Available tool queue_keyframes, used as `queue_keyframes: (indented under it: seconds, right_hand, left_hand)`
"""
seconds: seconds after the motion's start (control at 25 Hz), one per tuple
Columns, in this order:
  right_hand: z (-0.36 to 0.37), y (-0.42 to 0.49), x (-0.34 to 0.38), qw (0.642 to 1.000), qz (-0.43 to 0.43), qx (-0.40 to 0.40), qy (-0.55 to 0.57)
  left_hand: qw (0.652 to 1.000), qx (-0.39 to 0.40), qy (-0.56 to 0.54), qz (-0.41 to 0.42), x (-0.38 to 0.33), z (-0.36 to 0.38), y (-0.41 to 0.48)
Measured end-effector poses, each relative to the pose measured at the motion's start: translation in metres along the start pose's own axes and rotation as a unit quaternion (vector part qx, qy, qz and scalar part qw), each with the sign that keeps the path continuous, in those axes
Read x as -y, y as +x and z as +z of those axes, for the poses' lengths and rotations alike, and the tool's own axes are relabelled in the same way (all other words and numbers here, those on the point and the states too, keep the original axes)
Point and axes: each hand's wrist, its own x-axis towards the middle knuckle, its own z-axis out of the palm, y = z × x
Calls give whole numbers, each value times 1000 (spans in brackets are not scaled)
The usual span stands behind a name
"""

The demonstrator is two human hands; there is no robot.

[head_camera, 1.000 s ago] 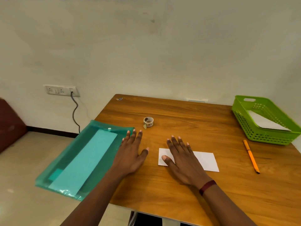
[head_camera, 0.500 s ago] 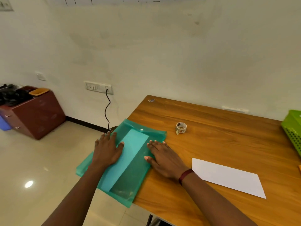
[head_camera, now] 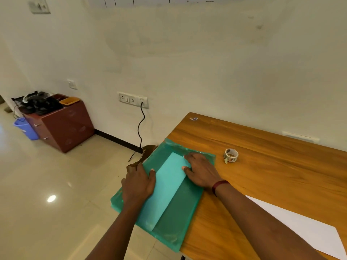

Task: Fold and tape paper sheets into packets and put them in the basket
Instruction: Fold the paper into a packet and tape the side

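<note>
My right hand [head_camera: 201,172] lies flat, fingers apart and fairly straight, pressing on the far end of the translucent green plastic document folder [head_camera: 180,209], thumb on the paler teal panel [head_camera: 167,186] that shows along its middle. My left hand [head_camera: 139,184] rests on the folder's left edge with the thumb spread. I cannot tell whether its fingers lie flat or curl over that edge. The folder sits at the left side of the brown wooden worktop [head_camera: 272,175] and hangs partly off it.

I judge the folder slick and floppy, likely to slide or sag where it overhangs, so I'd pin it with one hand and open it at the far end. Near my right hand stands a small roll of patterned tape [head_camera: 231,155]. Its print is too small to read. A white paper sheet [head_camera: 304,229] lies flat by my right forearm. It is light, thin and easily creased, so it is best lifted by an edge. The basket is out of view. I see no readable writing.
</note>
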Motion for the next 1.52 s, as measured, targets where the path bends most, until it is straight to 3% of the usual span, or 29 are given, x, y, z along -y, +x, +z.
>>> queue_keyframes:
  seconds: [0.28,0.48,0.64,0.92,1.08,1.28,1.52]
  right_hand:
    - [-15,53,-25,991,112,-34,69]
    - [-25,80,-29,975,162,64,139]
    - [-28,88,-28,977,129,116,124]
    - [-39,84,-21,958,151,210,122]
    - [-35,81,-23,975,125,156,99]
    - [-42,72,-24,992,114,-3,47]
    - [-58,55,-15,979,-8,-188,-73]
  left_hand:
    - [997,-17,-73,-25,-3,1,1]
    - [990,-34,-127,-42,-4,-3,0]
    - [987,-45,-147,-43,-3,-1,1]
    - [989,-37,-140,-42,-3,-3,-1]
    - [986,-11,-157,-52,2,-1,6]
    - [995,2,-100,-28,1,0,2]
    - [1000,-24,-17,3,-3,-1,-4]
